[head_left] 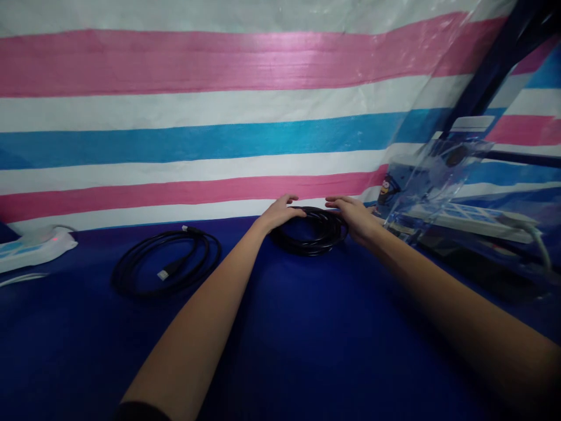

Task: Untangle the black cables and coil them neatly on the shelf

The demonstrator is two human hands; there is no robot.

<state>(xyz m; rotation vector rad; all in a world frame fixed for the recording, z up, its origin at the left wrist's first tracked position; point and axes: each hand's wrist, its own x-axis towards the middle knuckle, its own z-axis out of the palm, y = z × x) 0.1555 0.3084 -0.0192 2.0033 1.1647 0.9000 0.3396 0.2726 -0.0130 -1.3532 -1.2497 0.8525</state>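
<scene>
A coiled black cable (313,234) lies on the dark blue cloth (307,339) near the striped wall. My left hand (280,211) rests on the coil's left side, fingers curled over its rim. My right hand (354,216) lies on the coil's right side, fingers stretched flat toward the left hand. Both forearms reach far out from me. A second black cable (169,266), loosely coiled with a USB plug showing, lies apart to the left, untouched.
A white power strip (35,245) with a red light sits at the far left edge. Clear plastic bags (433,175) and another white power strip (477,219) lie at the right. A pink, white and blue striped sheet (219,117) forms the back wall.
</scene>
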